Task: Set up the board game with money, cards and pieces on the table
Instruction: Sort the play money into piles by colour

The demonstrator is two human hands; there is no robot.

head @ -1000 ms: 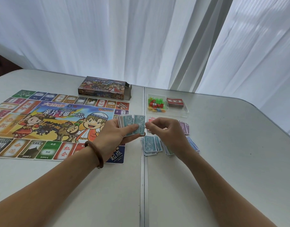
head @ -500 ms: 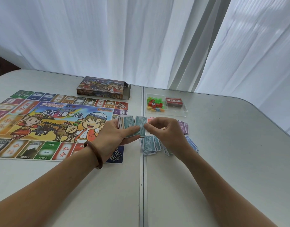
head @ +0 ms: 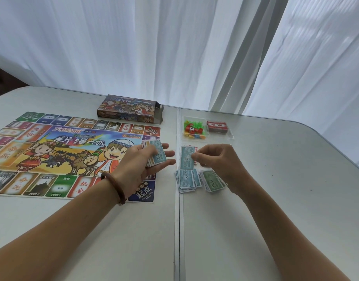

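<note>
White curtains (head: 174, 47) hang behind the pale tabletop (head: 276, 209). Under and to the left of the left hand (head: 138, 165) the game board (head: 52, 151) lies unfolded, and the game box (head: 127, 108) sits beyond it. Beyond the right hand (head: 217, 161), a clear tray (head: 231, 136) holds the coloured pieces (head: 192, 129) and a red card deck (head: 217, 126), apparently kept together until wanted.

Just below the right hand lie a blue pile (head: 186, 180) and a green pile (head: 213, 180) side by side, so the money seems to be getting sorted by value.

The left hand is turned palm up, its fingers nearly straight. Its thumb clamps a stack of notes (head: 156, 155) against them, which leaves the top note free to be taken. The right hand pinches a single blue note (head: 186, 159) by its edge between thumb and curled fingertips. That note hangs just above the blue pile, probably bound there.
</note>
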